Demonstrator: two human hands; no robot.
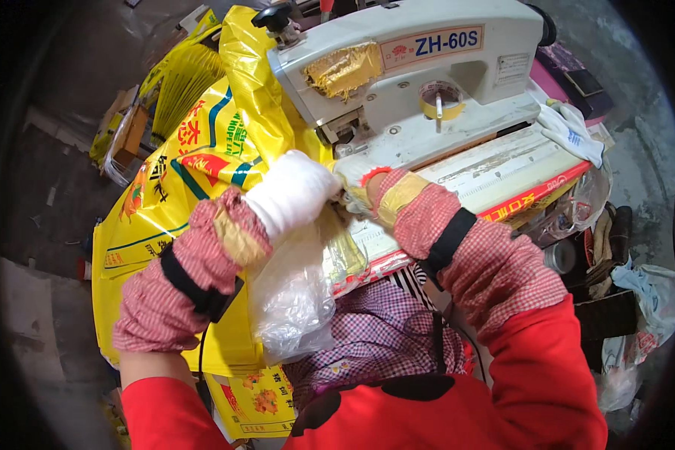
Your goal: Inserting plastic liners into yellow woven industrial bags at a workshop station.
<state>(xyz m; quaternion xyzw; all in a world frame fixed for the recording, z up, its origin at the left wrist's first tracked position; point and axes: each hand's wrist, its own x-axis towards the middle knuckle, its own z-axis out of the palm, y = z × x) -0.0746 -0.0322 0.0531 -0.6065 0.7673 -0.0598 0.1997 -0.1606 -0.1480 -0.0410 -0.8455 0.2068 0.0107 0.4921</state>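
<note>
Grey floor (647,124) flanked one white machine (379,105); one tape roll (452,114) sat beyond right hand (367,195). One glossy, creased yellow bag (201,196), printed red and green, spread left of left hand (292,191). Either hand's grip: could not tell.

A cluttered workshop around us, judging by the bulky white machine (484,79), yellow printed plastic sacks (161,217), tape roll (453,112), work glove (570,133), scuffed grey floor (641,97).
</note>
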